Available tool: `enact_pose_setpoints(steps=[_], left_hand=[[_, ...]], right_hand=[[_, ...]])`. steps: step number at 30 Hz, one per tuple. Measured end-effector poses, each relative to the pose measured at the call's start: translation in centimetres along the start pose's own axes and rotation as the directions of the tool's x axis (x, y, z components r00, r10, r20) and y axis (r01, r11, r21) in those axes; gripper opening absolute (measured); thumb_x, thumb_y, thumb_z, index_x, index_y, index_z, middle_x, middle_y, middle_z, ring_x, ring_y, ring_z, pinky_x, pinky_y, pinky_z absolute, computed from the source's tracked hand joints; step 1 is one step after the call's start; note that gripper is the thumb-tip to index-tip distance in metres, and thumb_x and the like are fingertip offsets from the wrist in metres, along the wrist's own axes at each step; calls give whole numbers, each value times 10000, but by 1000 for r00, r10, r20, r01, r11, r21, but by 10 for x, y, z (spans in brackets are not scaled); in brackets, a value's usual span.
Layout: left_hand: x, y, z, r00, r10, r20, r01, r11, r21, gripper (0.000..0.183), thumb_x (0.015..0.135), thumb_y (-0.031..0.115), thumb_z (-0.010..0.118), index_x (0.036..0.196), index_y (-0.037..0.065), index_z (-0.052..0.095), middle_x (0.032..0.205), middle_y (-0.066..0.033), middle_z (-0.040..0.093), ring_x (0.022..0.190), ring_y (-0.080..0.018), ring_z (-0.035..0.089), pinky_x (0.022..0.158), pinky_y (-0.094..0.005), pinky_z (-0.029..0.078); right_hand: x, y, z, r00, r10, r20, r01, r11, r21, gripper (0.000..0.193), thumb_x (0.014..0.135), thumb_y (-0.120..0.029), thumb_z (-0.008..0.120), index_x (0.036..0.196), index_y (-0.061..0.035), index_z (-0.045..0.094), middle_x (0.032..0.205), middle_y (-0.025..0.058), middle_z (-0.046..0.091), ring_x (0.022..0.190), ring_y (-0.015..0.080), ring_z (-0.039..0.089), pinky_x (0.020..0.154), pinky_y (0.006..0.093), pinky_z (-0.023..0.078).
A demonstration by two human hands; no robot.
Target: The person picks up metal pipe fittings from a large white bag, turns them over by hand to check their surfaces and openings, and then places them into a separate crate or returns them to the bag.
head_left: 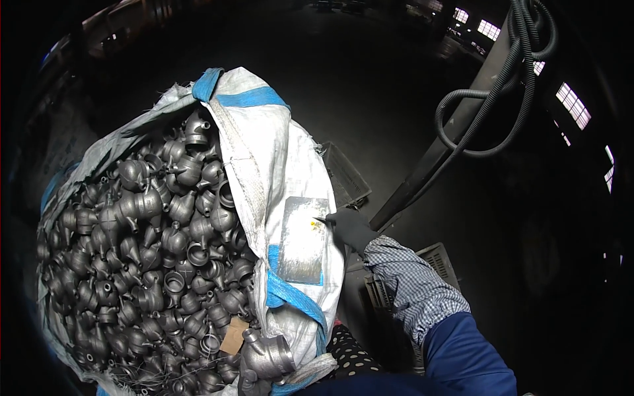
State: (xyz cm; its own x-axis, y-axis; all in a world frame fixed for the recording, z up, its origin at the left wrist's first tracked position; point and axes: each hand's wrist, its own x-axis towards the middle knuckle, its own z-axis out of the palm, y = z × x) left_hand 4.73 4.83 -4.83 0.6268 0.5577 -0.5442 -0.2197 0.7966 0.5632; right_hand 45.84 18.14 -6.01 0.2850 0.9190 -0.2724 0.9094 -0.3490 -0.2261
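Note:
A large white woven bulk bag (310, 158) with blue straps is filled with grey metal castings (175, 241), rounded bodies with open round necks and small spouts. At the bag's near edge my left hand (249, 384), in a dark glove and mostly hidden, is closed on one larger casting (267, 356). My right hand (354, 229), in a dark grey glove, is by the bag's right side, fingers closed on a thin dark pointed tool (320, 219) whose exact kind is unclear. Its tip reaches over a shiny clear pouch (300, 254) on the bag, near a small yellow mark.
A brown cardboard scrap (234, 336) lies on the castings. Right of the bag stand a grey crate (345, 175) and a pale slatted crate (438, 262). A slanted metal post (456, 125) carries looped ribbed hose (512, 72). Dark floor surrounds these.

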Motion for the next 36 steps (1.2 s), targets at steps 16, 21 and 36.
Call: enact_pose_setpoints(steps=[16,21,36], left_hand=[[-55,3,26,841,536,-72,-524,841,132,996,660,205,860,1423,11,249,1287,-153,466,1184,-268,524,947,-387,502],[-69,-2,22,755,629,-188,-603,777,178,1030,621,125,872,1446,68,258,1336,-101,424,1230,-216,480,988,-362,474],[-98,-21,5,399,917,-10,-509,231,829,1023,619,206,905,1410,6,289,1405,-170,370,1260,-272,453,1019,-393,444]], right_hand=[[-187,-86,-50,832,-472,291,-107,377,920,346,932,-115,568,1260,-7,595,833,49,652,602,28,489,528,185,385],[-244,-128,-32,731,-650,207,128,428,895,344,922,-81,610,1262,-27,599,1162,92,667,997,106,629,872,238,503],[-272,-170,10,701,-708,-85,456,354,817,385,855,-50,670,1237,-88,636,832,86,630,754,147,597,686,266,466]])
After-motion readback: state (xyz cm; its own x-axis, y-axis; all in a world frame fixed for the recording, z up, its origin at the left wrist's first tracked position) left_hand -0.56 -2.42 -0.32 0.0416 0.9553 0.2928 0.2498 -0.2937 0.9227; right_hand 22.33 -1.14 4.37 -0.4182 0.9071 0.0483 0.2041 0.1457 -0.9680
